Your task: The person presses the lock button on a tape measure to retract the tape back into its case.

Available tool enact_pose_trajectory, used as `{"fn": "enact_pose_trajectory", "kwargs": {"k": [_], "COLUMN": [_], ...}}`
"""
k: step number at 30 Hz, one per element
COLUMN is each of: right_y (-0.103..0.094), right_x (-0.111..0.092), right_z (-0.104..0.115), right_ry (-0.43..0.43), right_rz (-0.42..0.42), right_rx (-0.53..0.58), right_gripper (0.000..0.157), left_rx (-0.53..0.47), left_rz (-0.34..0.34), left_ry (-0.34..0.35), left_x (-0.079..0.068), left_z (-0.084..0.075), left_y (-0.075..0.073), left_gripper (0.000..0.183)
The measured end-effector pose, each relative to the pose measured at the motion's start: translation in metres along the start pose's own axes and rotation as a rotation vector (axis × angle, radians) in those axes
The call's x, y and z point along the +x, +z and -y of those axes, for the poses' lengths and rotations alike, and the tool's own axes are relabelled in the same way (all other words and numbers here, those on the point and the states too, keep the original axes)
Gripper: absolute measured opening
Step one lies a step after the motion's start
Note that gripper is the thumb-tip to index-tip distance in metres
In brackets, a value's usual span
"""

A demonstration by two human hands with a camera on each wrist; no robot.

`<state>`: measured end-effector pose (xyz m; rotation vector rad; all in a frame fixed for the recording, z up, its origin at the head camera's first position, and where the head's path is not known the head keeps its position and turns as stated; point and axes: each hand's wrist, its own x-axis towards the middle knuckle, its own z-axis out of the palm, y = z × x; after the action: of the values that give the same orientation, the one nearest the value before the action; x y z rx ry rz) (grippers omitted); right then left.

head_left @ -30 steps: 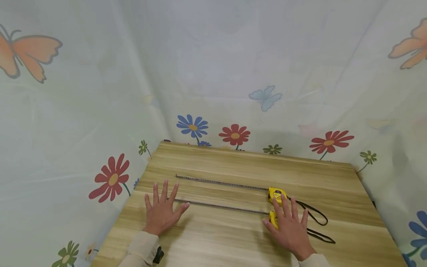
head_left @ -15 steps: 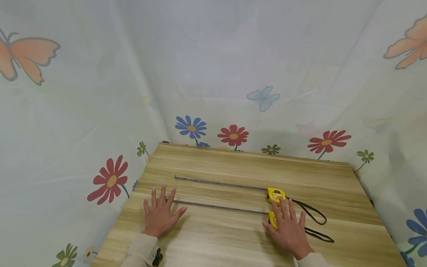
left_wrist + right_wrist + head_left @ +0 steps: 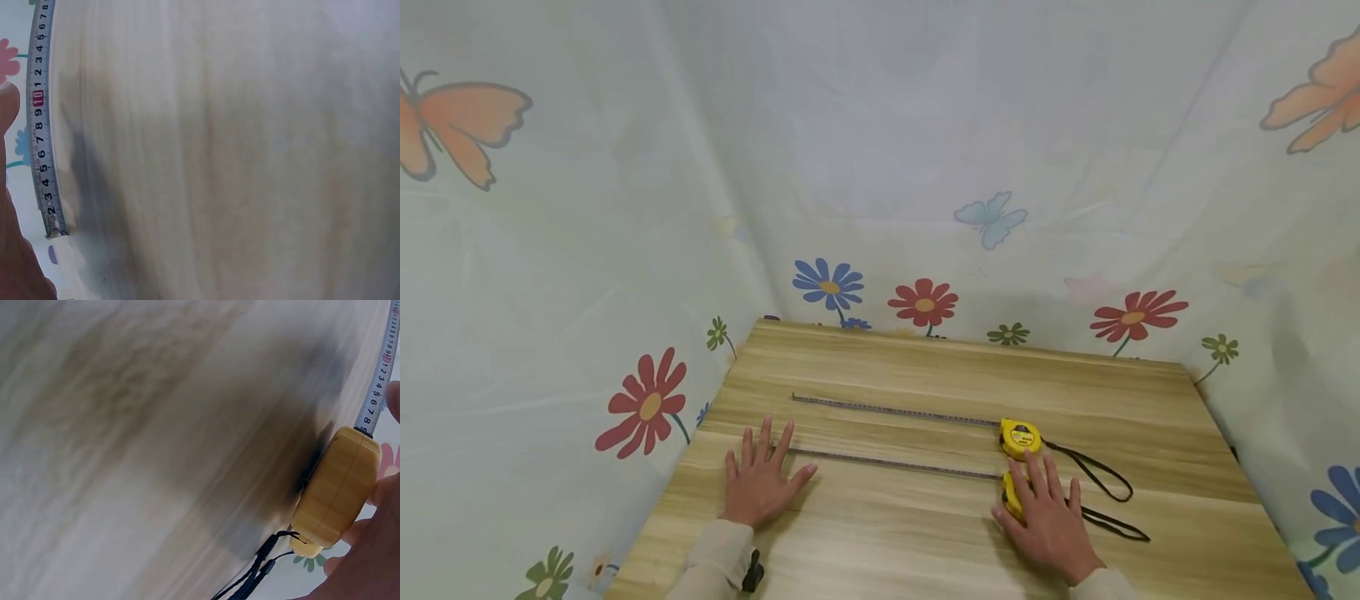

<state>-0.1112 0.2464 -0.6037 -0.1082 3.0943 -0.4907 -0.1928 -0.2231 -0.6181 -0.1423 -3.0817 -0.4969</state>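
Two yellow tape measures lie on the wooden table, each with its blade drawn out to the left. In the head view the far tape measure shows its label, and its blade lies along the table. My right hand, fingers spread, partly covers the near tape measure; contact is unclear. The right wrist view shows the yellow case beside those fingers. My left hand spreads its straight fingers by the hook end of the near blade. In the left wrist view the blade's hook shows.
Black wrist straps trail from both cases toward the right. The wooden table reaches back to a pale curtain printed with flowers and butterflies, which also stands at its left and right sides.
My right hand has drawn back slightly toward me, uncovering more of the far tape measure. The left hand has lowered a little in the head view. Both tape measures keep their places.
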Motion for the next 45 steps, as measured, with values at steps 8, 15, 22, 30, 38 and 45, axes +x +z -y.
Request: {"fn": "enact_pose_trajectory", "kwargs": {"k": [8, 15, 22, 30, 38, 45], "right_y": [0.003, 0.005, 0.005, 0.002, -0.003, -0.007], "right_x": [-0.002, -0.005, -0.004, 0.005, 0.007, 0.007], "right_z": [-0.004, -0.007, -0.011, -0.015, -0.014, -0.015], "right_ry": [-0.016, -0.058, -0.168, -0.235, -0.230, -0.254], "right_rz": [0.025, -0.003, -0.084, -0.081, -0.053, -0.056], "right_rx": [-0.028, -0.048, -0.063, -0.028, -0.017, -0.006], "right_gripper": [0.081, 0.080, 0.073, 0.070, 0.070, 0.069], "left_rx": [-0.022, -0.011, 0.027, -0.019, -0.020, -0.047], "left_rz": [0.042, 0.047, 0.037, 0.024, 0.047, 0.021], "left_ry": [0.004, 0.027, 0.048, 0.046, 0.028, 0.048], "left_x": [0.001, -0.002, -0.002, 0.000, 0.001, 0.000], "left_z": [0.004, 0.003, 0.005, 0.009, 0.013, 0.016], "left_y": [0.002, 0.003, 0.005, 0.004, 0.002, 0.001], "left_gripper": [0.090, 0.085, 0.083, 0.085, 0.088, 0.087]}}
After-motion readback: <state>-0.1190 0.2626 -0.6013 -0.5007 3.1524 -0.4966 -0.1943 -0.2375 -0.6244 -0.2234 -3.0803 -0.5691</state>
